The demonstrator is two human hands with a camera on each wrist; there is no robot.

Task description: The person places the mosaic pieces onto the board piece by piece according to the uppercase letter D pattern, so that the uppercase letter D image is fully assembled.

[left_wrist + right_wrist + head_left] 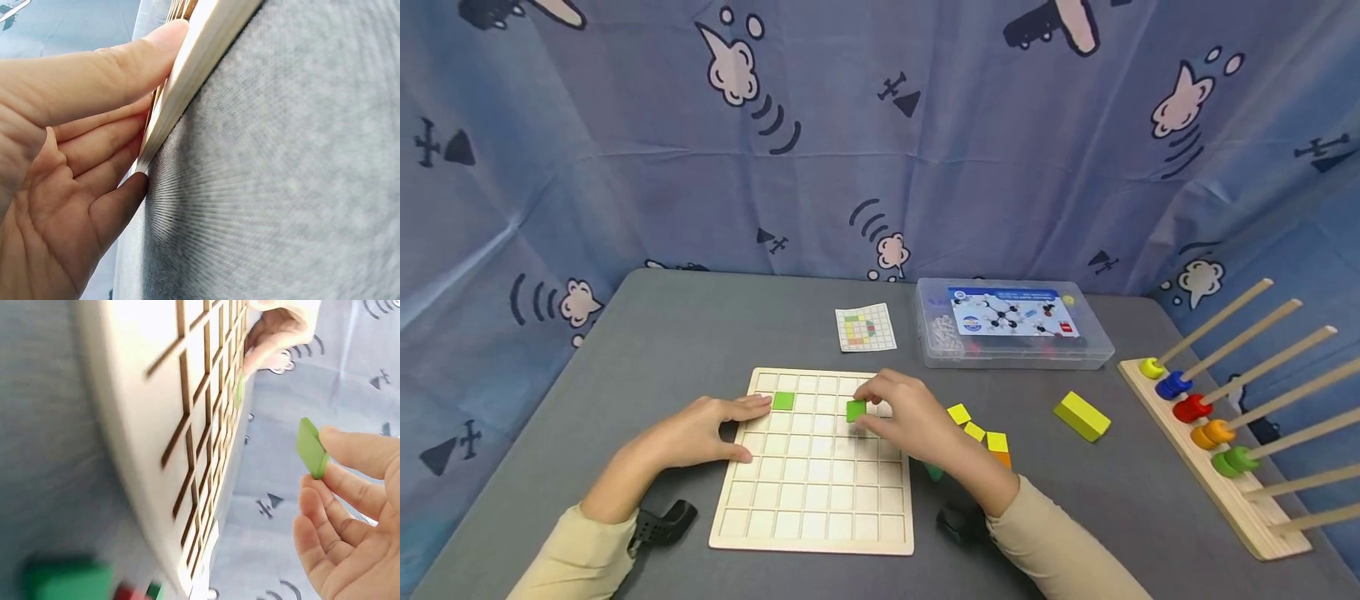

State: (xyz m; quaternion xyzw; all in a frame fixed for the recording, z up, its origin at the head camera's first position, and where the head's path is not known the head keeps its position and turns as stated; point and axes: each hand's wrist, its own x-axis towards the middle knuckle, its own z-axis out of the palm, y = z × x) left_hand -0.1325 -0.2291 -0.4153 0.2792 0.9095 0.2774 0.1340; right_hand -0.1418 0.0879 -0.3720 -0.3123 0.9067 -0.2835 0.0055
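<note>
A square wooden grid board (811, 496) lies flat on the table, divided into small cells. One green tile (783, 401) sits in a cell near its upper left. Between thumb and fingertips, my right hand (912, 414) pinches a second thin green square tile (310, 449), raised over the board's upper right part. My left hand (696, 431) rests at the board's left edge, fingers and thumb spread along it. In the left wrist view the thumb (119, 78) touches the board's side (187, 75).
Behind the board lies a small pattern card (865, 327), next to a clear plastic case (1015, 323). Yellow blocks (974, 431) and other coloured pieces lie right of the board, partly behind my right arm. Farther right are a yellow bar (1082, 416) and a wooden peg stand (1217, 467) with coloured rings.
</note>
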